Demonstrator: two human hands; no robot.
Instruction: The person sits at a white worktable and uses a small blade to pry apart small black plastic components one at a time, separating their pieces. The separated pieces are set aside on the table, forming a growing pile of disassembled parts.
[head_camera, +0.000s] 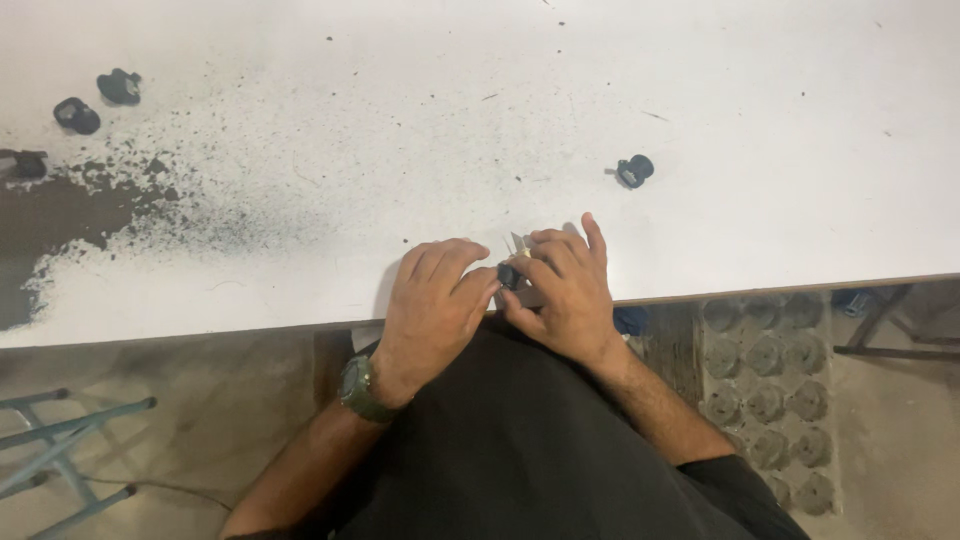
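At the white table's near edge (700, 285), lower centre, the left hand (435, 300) and right hand (565, 285) pinch a small black rubber part (508, 275) between their fingertips. Beyond, right of centre, lies another black part (634, 170); upper left holds three more (77, 115) beside dark powder (60, 215), with bare tabletop between.

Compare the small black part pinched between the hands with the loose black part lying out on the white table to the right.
The held black part sits at the table's near edge, mostly hidden by the fingers of both hands, with a blade tip beside it. The loose black part lies farther out, untouched and fully visible. Both are small, dark and rounded.
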